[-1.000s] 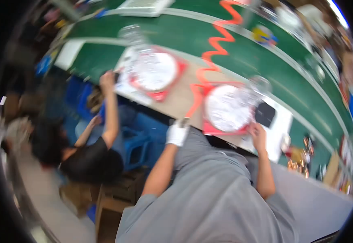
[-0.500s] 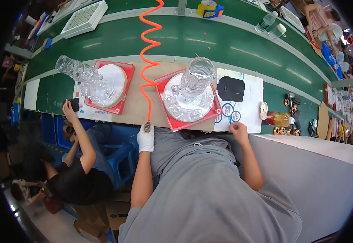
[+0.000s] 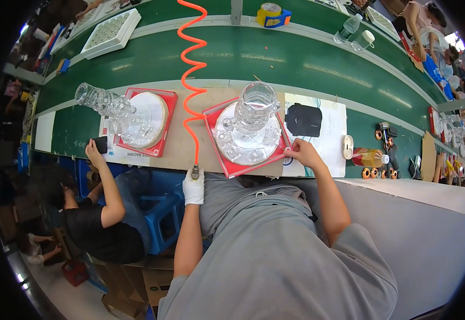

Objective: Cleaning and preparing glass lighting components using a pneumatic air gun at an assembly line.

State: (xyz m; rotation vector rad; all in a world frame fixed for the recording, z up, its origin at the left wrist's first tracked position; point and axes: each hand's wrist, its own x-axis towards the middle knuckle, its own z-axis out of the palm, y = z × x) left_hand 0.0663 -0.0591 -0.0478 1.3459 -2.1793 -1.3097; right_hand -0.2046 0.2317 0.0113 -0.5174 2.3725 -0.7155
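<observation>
My left hand, in a white glove, is closed round the metal end fitting of an orange coiled air hose at the table's front edge. Bare, my right hand has its thumb and fingertips pinched at the right corner of a red square tray. On that tray lies a round white disc, like a turntable. A tall clear glass-like piece stands on the disc, with smaller clear parts around it. How firmly the fingertips grip the tray corner is hard to see.
On the left, a second red tray bears another disc and a clear piece. A co-worker's hand holds a dark phone there. To the right are a black pouch, a white case, a drink bottle and copper-coloured parts.
My right hand has moved left and forward from the table's edge to the red tray's corner. My left hand stays on the hose end. The view has shifted slightly.
</observation>
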